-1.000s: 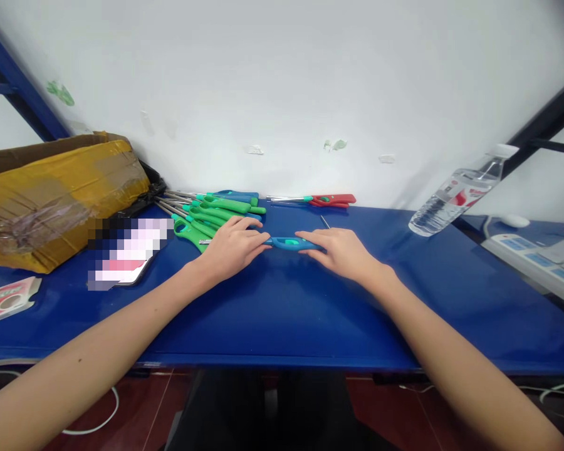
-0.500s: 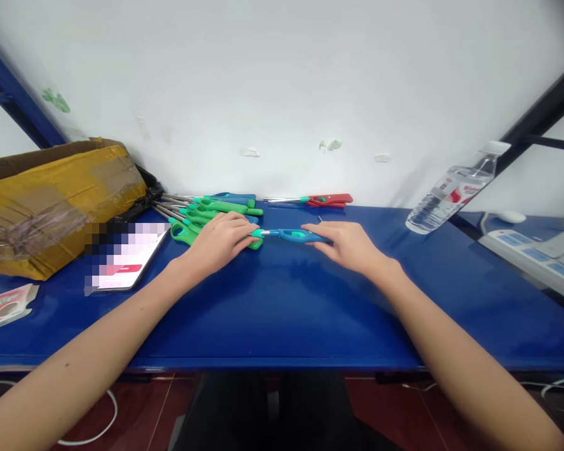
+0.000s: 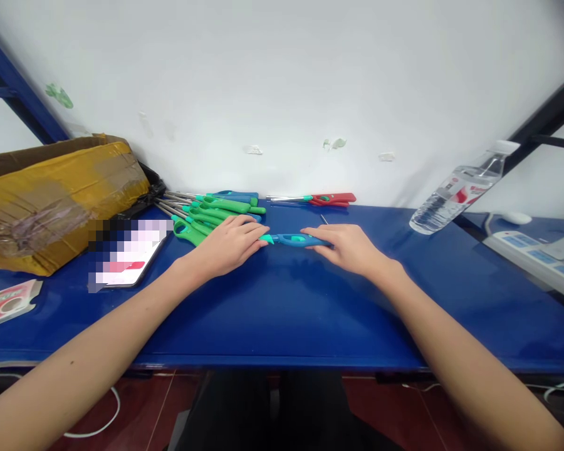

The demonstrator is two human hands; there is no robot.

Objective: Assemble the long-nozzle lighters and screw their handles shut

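A blue lighter (image 3: 291, 240) lies crosswise between my hands, low over the blue table (image 3: 282, 313). My right hand (image 3: 343, 244) is closed on its handle end. The fingers of my left hand (image 3: 237, 243) pinch a teal piece (image 3: 267, 238) at the lighter's other end; the metal tube between the two is now barely visible. Several green lighters (image 3: 216, 213) are piled just behind and left of my left hand. A thin metal rod (image 3: 324, 219) pokes out behind my right hand, the rest of it hidden.
Red lighters (image 3: 331, 199) lie by the wall. A phone (image 3: 131, 260) and a taped cardboard box (image 3: 61, 207) are at the left, with a printed card (image 3: 12, 302) in front. At the right stand a tilted water bottle (image 3: 460, 191) and a white device (image 3: 540, 257).
The teal piece in my left hand has moved right, closing up against the blue lighter, so less metal tube shows. The view has shifted slightly.
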